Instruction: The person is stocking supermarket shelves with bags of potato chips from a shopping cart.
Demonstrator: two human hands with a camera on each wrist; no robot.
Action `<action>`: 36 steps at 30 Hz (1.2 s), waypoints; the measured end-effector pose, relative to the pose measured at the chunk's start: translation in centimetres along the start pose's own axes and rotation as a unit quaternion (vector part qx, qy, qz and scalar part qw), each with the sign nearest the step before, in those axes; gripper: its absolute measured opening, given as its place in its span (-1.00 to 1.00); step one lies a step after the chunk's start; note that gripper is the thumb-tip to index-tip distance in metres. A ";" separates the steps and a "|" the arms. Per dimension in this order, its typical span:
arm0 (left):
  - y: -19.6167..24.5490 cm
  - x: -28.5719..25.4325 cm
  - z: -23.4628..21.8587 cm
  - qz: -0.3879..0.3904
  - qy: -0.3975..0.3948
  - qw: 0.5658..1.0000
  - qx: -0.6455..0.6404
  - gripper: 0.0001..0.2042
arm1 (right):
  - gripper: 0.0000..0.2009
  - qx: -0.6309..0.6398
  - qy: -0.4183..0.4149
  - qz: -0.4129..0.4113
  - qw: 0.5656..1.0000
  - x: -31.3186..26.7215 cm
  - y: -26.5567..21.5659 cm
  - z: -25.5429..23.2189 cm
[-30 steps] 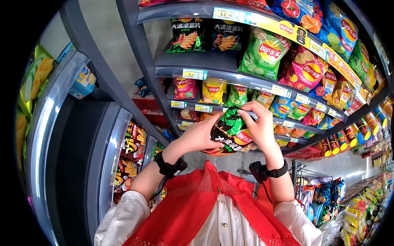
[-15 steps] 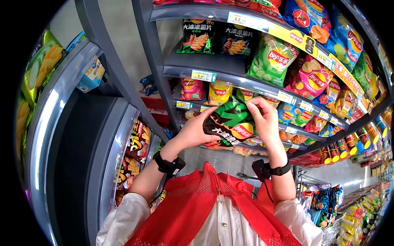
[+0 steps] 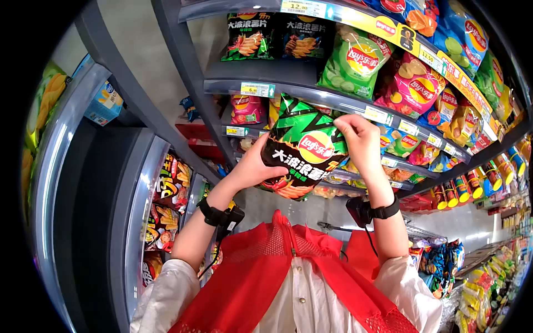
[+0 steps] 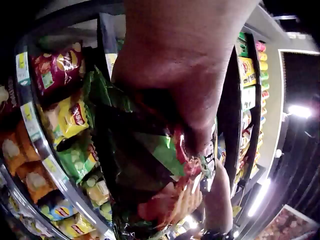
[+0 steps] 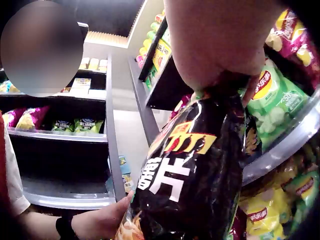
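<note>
A black and green bag of Lay's chips (image 3: 302, 147) is held up between both hands, its printed front facing the head camera. My left hand (image 3: 256, 165) grips its lower left side, thumb across the front and the other fingers hidden behind. At the upper right edge my right hand (image 3: 360, 139) pinches the bag between thumb and fingers. In the left wrist view the back of the chip bag (image 4: 150, 175) shows under the left hand (image 4: 175, 85). Seen from the right wrist, the bag (image 5: 190, 165) hangs below the right hand (image 5: 220, 65).
Ahead stands a shelf rack with a bare grey stretch (image 3: 261, 71) beside a green chip bag (image 3: 357, 62). Two black chip bags (image 3: 248, 36) sit behind that stretch. Another shelf unit (image 3: 100, 222) runs along the left. A wire cart (image 3: 422, 232) with bags stands at the right.
The bag has risen and tipped upright, so its front now shows more fully. Both hands moved up slightly with it, still holding on. The head view has shifted a little.
</note>
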State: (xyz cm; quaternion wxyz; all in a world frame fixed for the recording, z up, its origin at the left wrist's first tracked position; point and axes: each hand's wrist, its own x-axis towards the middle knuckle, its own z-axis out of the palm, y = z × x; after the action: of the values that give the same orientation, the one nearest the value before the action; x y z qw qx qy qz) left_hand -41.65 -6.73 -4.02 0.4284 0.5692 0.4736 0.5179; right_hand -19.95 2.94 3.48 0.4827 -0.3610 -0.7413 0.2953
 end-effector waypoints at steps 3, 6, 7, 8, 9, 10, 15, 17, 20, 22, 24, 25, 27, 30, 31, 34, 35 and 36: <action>0.2 0.4 1.2 -0.042 0.084 0.984 -0.154 -0.47 | -0.77 0.068 0.030 0.008 0.997 0.2 3.0 -1.5; 1.2 1.1 3.0 -0.026 0.200 0.944 -0.262 -0.58 | -0.69 0.089 -0.075 0.078 0.990 -0.9 5.0 -2.2; 0.3 1.2 2.8 -0.041 0.222 0.945 -0.236 -0.62 | -0.68 0.098 -0.129 0.116 0.980 -1.8 5.2 -1.7; 0.7 1.6 3.3 -0.018 0.244 0.936 -0.255 -0.63 | -0.65 0.161 -0.209 0.157 0.952 -2.4 5.2 -2.0; 1.4 1.9 3.9 0.005 0.266 0.925 -0.271 -0.64 | -0.67 0.157 -0.232 0.190 0.941 -2.7 4.1 -2.2; 2.1 2.0 4.4 0.012 0.260 0.921 -0.288 -0.65 | -0.70 0.176 -0.260 0.184 0.931 -2.8 4.7 -2.1; 2.5 1.9 6.4 -0.014 0.294 0.910 -0.292 -0.58 | -0.80 0.193 -0.231 0.139 0.944 -2.8 5.7 -2.0; 2.2 1.8 7.1 -0.005 0.299 0.908 -0.294 -0.55 | -0.80 0.214 -0.231 0.147 0.938 -2.6 6.0 -2.3; 1.7 1.9 8.2 -0.001 0.321 0.898 -0.301 -0.53 | -0.79 0.259 -0.189 0.144 0.936 -2.6 6.4 -3.0; 1.4 1.9 8.8 -0.007 0.332 0.896 -0.297 -0.53 | -0.79 0.275 -0.199 0.169 0.925 -2.5 6.6 -3.9; 1.4 1.8 9.5 -0.012 0.301 0.891 -0.341 -0.53 | -0.81 0.301 -0.210 0.202 0.908 -2.4 6.6 -4.9; 1.4 1.9 10.1 -0.013 0.300 0.891 -0.341 -0.53 | -0.81 0.301 -0.209 0.204 0.908 -2.4 6.8 -5.4; 1.6 2.1 11.1 -0.022 0.295 0.881 -0.370 -0.53 | -0.81 0.313 -0.210 0.197 0.905 -2.5 7.1 -6.2; 0.9 2.7 12.1 -0.028 0.294 0.877 -0.379 -0.55 | -0.86 0.267 -0.176 0.179 0.930 -2.7 7.0 -7.3; 0.8 2.9 12.5 -0.030 0.302 0.875 -0.377 -0.55 | -0.87 0.231 -0.161 0.166 0.945 -2.8 7.2 -7.6; 1.2 3.6 13.8 -0.010 0.310 0.888 -0.339 -0.56 | -0.88 0.225 -0.131 0.164 0.951 -3.0 8.1 -8.4; 1.4 3.7 14.2 0.009 0.320 0.899 -0.298 -0.56 | -0.87 0.218 -0.133 0.172 0.951 -3.0 8.3 -8.7; 1.5 3.8 14.4 0.000 0.313 0.905 -0.290 -0.55 | -0.87 0.218 -0.131 0.172 0.952 -3.1 8.5 -8.8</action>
State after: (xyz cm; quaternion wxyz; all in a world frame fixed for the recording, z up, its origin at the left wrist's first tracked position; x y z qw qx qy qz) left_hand -27.15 -3.22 -3.19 0.4044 0.2289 0.4122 0.7837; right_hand -8.80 6.02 -1.57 0.3907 -0.3267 -0.6421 0.5730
